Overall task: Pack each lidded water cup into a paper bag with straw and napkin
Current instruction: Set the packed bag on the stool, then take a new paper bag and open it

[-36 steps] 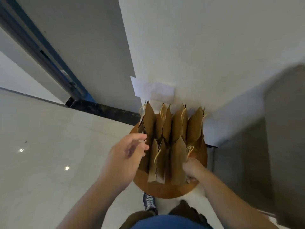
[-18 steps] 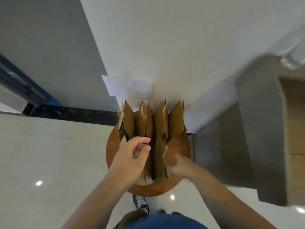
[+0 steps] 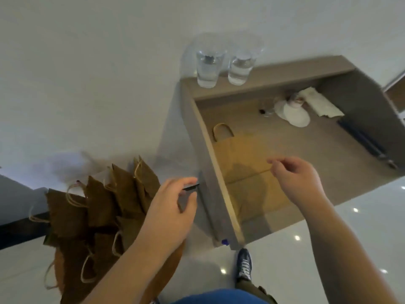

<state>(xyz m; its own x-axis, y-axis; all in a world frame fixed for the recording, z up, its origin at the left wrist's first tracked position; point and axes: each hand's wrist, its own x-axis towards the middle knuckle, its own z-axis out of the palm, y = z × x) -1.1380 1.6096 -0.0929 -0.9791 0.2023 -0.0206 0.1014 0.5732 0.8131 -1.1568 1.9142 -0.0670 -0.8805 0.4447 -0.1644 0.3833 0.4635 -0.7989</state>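
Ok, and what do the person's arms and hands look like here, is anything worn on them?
The left forearm and right forearm are bare as far as the picture shows, with no sleeves in view. The left hand and right hand have no gloves, and no watch, ring or band is visible. A blue top shows at the bottom edge.

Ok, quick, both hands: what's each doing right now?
Left hand: cannot tell; curled by a thin dark shape, grip unclear.
Right hand: open, loosely curled above the flat paper bag, holding nothing.
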